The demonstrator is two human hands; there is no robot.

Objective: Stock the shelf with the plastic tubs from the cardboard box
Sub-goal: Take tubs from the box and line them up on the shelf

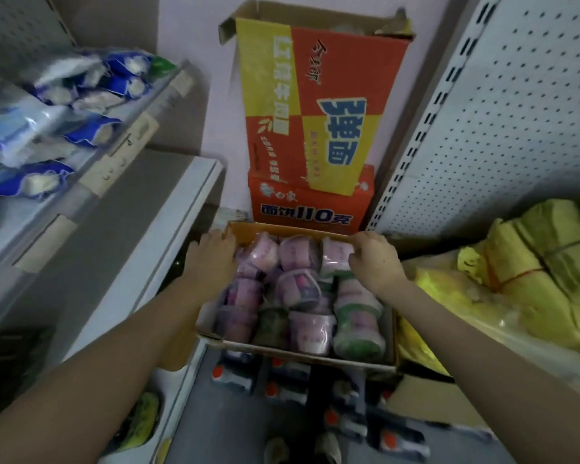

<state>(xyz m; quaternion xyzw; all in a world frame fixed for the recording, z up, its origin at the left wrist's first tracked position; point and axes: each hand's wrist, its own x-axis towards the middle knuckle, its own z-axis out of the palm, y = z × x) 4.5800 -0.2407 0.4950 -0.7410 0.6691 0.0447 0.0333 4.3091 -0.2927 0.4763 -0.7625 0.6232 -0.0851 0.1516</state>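
The right hand (374,259), fingers curled, pinches a pink tub (335,254) just to its left in the cardboard box (302,358). The left hand (213,257), fingers together, rests on the far-left rim.

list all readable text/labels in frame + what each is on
"110": lower orange carton against the wall, among blue Chinese characters, seen upside down.
Large blue Chinese characters: tall red-and-yellow carton, inverted; small print too blurred.
Plastic tubs in the open cardboard box: labels blurred, unreadable.
Shelf-edge price tags: handwriting illegible.
Blue-and-white bags: nothing readable.
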